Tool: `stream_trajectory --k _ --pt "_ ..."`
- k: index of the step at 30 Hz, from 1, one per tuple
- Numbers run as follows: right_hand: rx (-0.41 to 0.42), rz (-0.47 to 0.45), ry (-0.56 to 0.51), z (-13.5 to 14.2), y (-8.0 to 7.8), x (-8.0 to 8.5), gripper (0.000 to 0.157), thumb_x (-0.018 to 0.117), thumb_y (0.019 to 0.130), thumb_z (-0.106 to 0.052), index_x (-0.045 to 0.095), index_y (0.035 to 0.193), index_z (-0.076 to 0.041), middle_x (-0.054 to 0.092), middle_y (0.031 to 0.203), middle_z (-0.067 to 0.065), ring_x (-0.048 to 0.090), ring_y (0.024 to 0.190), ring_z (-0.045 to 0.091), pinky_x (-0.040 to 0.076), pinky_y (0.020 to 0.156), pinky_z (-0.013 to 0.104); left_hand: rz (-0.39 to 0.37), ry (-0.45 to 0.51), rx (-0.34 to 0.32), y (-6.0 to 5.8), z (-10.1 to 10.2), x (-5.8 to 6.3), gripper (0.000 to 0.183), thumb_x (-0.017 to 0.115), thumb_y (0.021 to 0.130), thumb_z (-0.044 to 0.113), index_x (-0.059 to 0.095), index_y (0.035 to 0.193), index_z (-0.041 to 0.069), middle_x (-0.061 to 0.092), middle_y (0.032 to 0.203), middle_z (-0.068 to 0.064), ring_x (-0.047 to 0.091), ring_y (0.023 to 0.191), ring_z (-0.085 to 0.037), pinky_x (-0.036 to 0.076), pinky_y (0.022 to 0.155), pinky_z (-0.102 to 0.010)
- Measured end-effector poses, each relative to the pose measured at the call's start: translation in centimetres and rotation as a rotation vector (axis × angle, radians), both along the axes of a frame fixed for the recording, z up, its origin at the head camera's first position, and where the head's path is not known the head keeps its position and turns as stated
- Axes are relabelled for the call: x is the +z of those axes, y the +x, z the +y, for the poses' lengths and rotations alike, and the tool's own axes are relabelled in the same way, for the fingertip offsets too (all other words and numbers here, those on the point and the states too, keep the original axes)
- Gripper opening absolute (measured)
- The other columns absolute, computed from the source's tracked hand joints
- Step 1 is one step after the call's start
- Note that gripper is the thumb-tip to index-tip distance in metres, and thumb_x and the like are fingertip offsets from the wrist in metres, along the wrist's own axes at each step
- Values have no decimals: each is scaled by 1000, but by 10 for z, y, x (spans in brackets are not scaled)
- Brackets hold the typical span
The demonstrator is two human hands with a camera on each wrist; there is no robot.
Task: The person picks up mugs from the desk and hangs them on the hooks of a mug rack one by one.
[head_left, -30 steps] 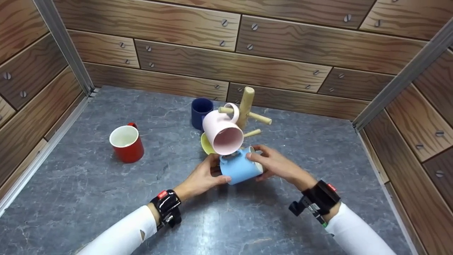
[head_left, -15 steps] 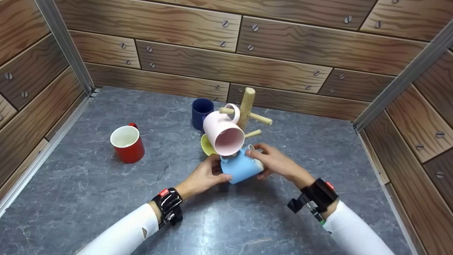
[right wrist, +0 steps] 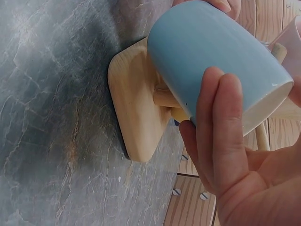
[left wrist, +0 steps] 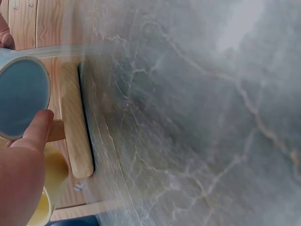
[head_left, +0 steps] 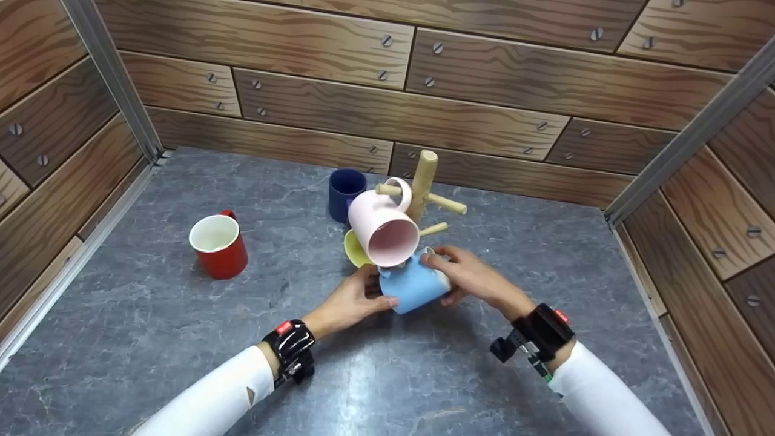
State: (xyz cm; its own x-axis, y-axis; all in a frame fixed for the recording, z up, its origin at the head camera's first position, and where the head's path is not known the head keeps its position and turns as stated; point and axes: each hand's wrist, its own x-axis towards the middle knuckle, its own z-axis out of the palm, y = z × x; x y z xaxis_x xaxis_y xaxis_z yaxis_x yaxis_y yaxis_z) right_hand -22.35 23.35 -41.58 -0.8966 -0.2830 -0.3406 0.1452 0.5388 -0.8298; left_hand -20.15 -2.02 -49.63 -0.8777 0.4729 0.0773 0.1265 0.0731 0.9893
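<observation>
Just below the pink mug (head_left: pixel 378 227): blue mug (head_left: pixel 412 287), tipped onto its side against the near side of the wooden rack (head_left: pixel 423 181).
Left hand (head_left: pixel 348 303): thumb and fingers gripping the base end.
Right hand (head_left: pixel 475 278): thumb and fingers pinching the rim end.
Handle (head_left: pixel 384 272): partly hidden; I can't tell whether the rack has caught it.
Care: I'd move both ends together, slowly, sparing the pink rim above and the yellow mug (head_left: pixel 355 249) behind.
</observation>
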Motion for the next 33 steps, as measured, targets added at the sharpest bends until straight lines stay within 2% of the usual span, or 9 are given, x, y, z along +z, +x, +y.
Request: stream_trajectory --k 5,12,16,23,27,30,33 --pt "-2 -9 15 2 -1 -3 83 59 99 -58 40 154 1 61 121 25 70 79 31 63 63 36 -2 -11 -8 0 1 1 65 78 94 17 44 144 -9 56 142 -24 60 128 -36 53 104 -37" --pt "15 3 58 4 -5 -6 79 54 100 -62 46 151 -2 65 111 20 68 70 24 61 60 35 34 -6 9 -2 0 2 69 77 95 18 44 149 -11 55 146 -25 62 126 -35 53 103 -37" --pt "35 8 50 5 -7 -8 76 52 102 -59 48 148 1 65 114 21 71 76 30 63 64 39 52 -34 15 -4 -1 3 71 77 95 21 44 150 -8 55 147 -23 64 124 -31 54 101 -34" --pt "46 -46 -74 4 -4 -14 73 54 103 -55 47 146 4 62 122 27 72 93 44 62 80 50 43 -105 47 -1 -9 6 71 77 94 31 48 149 -4 59 144 -18 65 122 -27 55 99 -32" --pt "58 -53 -77 4 -1 -16 73 54 103 -55 47 147 3 62 122 27 73 83 34 63 80 49 38 -137 54 1 -14 6 70 77 94 35 52 144 -6 64 138 -18 66 120 -25 56 98 -33" --pt "38 -59 -64 5 0 -16 73 53 103 -56 48 148 1 62 121 25 72 76 27 63 79 48 45 -169 61 3 -18 8 70 76 93 38 54 143 -6 66 134 -18 67 118 -24 56 97 -33" --pt "18 -62 -58 8 2 -14 75 54 102 -58 47 149 1 60 124 26 72 79 29 63 80 46 45 -184 75 5 -24 11 75 76 93 40 50 147 -6 62 139 -20 66 122 -28 55 100 -35"
